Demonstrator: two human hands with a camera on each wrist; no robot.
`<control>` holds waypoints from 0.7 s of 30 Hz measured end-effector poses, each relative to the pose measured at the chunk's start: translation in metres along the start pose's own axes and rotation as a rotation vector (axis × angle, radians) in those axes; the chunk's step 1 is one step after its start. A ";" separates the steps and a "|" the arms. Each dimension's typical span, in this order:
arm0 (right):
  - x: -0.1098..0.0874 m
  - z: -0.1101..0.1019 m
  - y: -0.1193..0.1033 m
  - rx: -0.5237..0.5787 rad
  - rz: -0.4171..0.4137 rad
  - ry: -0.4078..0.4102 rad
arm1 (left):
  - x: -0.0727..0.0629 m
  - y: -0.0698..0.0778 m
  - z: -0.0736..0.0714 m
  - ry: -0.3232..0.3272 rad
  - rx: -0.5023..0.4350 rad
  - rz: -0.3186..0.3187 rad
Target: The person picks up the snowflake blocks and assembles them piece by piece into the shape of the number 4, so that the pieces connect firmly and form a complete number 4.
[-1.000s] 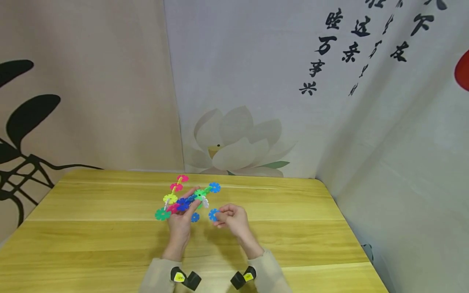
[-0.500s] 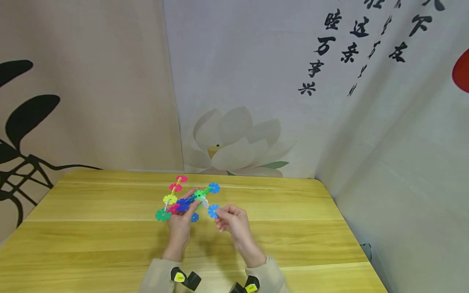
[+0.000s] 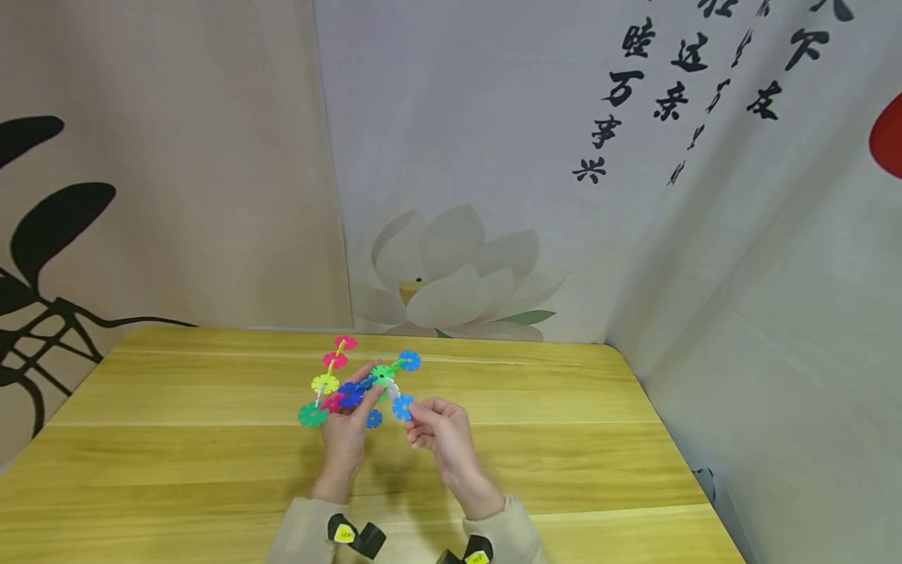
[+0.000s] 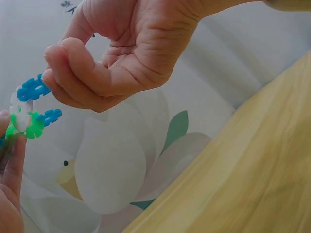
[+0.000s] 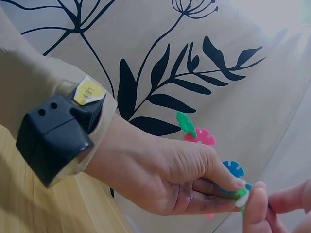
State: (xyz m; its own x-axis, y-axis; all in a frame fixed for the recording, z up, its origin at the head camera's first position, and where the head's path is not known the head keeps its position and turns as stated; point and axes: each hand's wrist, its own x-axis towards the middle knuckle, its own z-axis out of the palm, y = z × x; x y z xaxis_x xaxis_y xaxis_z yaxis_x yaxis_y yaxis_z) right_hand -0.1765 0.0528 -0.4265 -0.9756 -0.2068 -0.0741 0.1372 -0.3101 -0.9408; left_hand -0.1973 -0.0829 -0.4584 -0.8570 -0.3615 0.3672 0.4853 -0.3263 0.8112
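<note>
My left hand (image 3: 345, 439) grips a chain of notched plastic snowflake discs, thumb near the green disc (image 3: 383, 376). At its left end are a dark green disc (image 3: 313, 414), a yellow disc (image 3: 325, 384) and pink discs (image 3: 334, 360); a dark blue disc (image 3: 349, 394) is in the middle. Thumb and fingers of my right hand (image 3: 447, 439) pinch a light blue disc (image 3: 402, 407), its edge at the white disc (image 3: 393, 387). In the left wrist view, this blue disc (image 4: 33, 88) meets the upper part of the white disc (image 4: 20, 109). Other blue discs (image 3: 409, 360) stick out from the chain.
A wooden table (image 3: 564, 439) lies under both hands. Behind it hangs a pale curtain (image 3: 479, 157) with a printed flower and dark lettering. Black wrist cameras (image 3: 357, 536) sit on both sleeves.
My right hand has moved left, bringing the light blue disc from apart to the white disc. The left hand and its chain have hardly moved.
</note>
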 end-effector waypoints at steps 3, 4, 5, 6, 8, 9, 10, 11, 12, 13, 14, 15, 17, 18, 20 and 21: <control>0.000 0.002 0.000 0.026 -0.001 0.003 | 0.000 -0.001 0.000 -0.008 -0.002 0.002; 0.000 0.002 0.000 0.036 -0.001 0.004 | 0.000 -0.001 0.000 -0.008 -0.002 0.001; 0.000 0.003 0.000 0.046 -0.001 0.008 | 0.000 -0.001 0.000 -0.011 -0.002 -0.001; 0.000 0.004 0.001 0.056 -0.002 0.015 | 0.000 -0.001 0.000 -0.015 0.003 -0.008; 0.000 0.007 0.001 0.074 -0.005 0.038 | -0.001 -0.001 0.000 -0.026 0.012 -0.025; 0.000 0.008 0.001 0.078 -0.009 0.051 | -0.002 -0.001 0.000 -0.029 0.012 -0.032; -0.001 0.010 0.002 0.078 -0.013 0.062 | -0.002 -0.001 0.000 -0.028 0.017 -0.044; -0.001 0.011 0.002 0.078 -0.016 0.072 | -0.003 -0.001 -0.001 -0.028 0.020 -0.052; -0.001 0.012 0.003 0.078 -0.019 0.080 | -0.003 -0.001 -0.001 -0.026 0.023 -0.060; -0.001 0.012 0.003 0.077 -0.022 0.087 | -0.003 -0.001 -0.001 -0.024 0.017 -0.060; -0.001 0.013 0.004 0.077 -0.025 0.089 | -0.002 -0.001 -0.001 -0.021 0.010 -0.055; -0.001 0.013 0.004 0.075 -0.026 0.089 | -0.002 -0.001 -0.001 -0.017 0.003 -0.057; 0.000 0.013 0.005 0.070 -0.028 0.085 | -0.001 0.000 0.000 -0.018 -0.024 -0.049; 0.000 0.013 0.006 0.068 -0.033 0.083 | -0.001 0.000 0.000 -0.021 -0.043 -0.043; 0.001 0.012 0.007 0.058 -0.045 0.072 | 0.000 0.001 0.002 -0.012 -0.071 -0.051; 0.001 0.011 0.008 0.051 -0.053 0.066 | 0.000 0.002 0.003 0.005 -0.086 -0.073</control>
State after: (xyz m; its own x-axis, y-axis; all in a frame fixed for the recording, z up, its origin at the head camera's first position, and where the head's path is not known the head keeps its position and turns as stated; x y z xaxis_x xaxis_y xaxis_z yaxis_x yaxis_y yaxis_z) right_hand -0.1747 0.0397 -0.4304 -0.9906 -0.1279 -0.0479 0.0920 -0.3660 -0.9261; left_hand -0.1967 -0.0814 -0.4554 -0.8897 -0.3388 0.3060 0.4350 -0.4257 0.7934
